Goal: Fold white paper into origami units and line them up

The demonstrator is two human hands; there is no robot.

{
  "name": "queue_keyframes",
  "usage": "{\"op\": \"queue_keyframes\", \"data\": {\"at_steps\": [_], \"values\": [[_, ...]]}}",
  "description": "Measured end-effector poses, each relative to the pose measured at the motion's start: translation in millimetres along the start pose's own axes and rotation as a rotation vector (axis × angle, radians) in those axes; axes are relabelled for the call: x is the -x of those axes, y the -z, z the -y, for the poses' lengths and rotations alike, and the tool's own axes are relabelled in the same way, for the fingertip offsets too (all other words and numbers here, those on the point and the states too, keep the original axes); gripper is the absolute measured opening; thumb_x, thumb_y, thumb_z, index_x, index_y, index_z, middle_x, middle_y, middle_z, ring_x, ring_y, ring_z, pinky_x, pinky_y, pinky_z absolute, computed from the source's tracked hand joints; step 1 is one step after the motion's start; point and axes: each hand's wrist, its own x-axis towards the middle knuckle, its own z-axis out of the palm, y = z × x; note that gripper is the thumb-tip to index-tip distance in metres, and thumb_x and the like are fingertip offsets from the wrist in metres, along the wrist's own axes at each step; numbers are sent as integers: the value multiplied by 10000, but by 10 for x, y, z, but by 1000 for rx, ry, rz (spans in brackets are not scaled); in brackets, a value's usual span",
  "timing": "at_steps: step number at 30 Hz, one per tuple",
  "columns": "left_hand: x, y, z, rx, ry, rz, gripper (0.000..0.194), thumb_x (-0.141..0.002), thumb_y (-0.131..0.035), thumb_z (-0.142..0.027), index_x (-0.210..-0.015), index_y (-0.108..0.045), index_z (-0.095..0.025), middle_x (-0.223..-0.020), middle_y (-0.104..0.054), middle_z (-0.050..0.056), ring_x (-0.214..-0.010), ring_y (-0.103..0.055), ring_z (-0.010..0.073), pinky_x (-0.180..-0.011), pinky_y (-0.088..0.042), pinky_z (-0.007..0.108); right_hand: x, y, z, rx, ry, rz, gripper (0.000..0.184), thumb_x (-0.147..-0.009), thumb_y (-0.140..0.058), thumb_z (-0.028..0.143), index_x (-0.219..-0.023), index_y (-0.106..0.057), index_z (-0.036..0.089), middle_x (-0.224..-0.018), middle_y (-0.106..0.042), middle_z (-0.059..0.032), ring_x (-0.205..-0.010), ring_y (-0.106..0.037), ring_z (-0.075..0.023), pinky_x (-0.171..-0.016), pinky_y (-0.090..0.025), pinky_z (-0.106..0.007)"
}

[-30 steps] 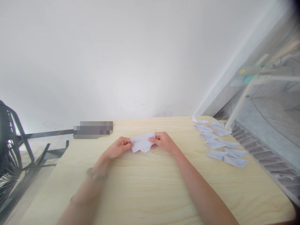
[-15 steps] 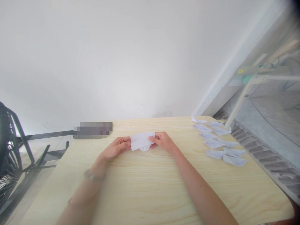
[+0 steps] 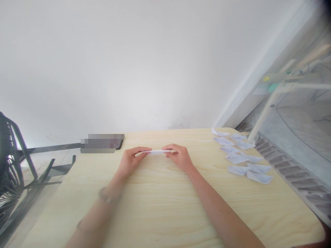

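Note:
A folded sheet of white paper [image 3: 157, 152] is held between my two hands above the middle of the table, seen nearly edge-on as a thin strip. My left hand [image 3: 131, 159] pinches its left end between thumb and fingers. At the right end, my right hand [image 3: 179, 156] grips it the same way. Dark bands circle my left wrist and forearm. Several folded white paper boats [image 3: 236, 157] lie in loose rows at the table's right side, apart from my hands.
The light wooden table [image 3: 160, 206] meets a white wall [image 3: 155, 69]. A dark, pixelated object [image 3: 102, 143] lies at its back left. A black chair [image 3: 15, 155] stands to the left, and a pale metal frame [image 3: 267, 106] rises beyond the right edge.
The paper has tipped from showing its broad face to nearly edge-on. My left hand has moved slightly right and up, and both hands have turned with the paper.

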Motion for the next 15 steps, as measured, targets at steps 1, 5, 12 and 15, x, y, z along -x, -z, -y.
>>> {"op": "queue_keyframes", "data": {"at_steps": [1,5,12,15], "values": [[2,11,-1,-26,-52,2,248,-722,-565,-345,-867,-658,-166,-927,-657,63,-900,-571,201,-832,-415,286,2,6,2,31,47,2,193,-747,-491,216,-878,-631,205,-922,-626,-38,-844,-576,-156,-648,-528,-264],[-13,52,37,-145,-235,44,200,-758,-520,-272,-867,-660,-181,-954,-635,65,-917,-559,190,-840,-417,293,-15,44,-27,181,204,12,276,-736,-439,86,-876,-631,227,-981,-609,-30,-938,-543,-153,-786,-477,-305],[-40,108,124,-433,-355,169,227,-785,-463,-216,-873,-673,-218,-930,-587,74,-863,-542,172,-778,-428,294,-30,194,-120,425,279,178,216,-729,-537,105,-838,-663,243,-984,-595,-33,-948,-496,-163,-841,-418,-337],[-36,131,113,-490,-384,211,219,-778,-480,-238,-894,-665,-228,-920,-581,64,-873,-526,176,-807,-411,306,-17,237,-121,430,230,227,170,-744,-569,207,-878,-665,250,-1036,-562,-41,-962,-484,-156,-862,-405,-327]]}}
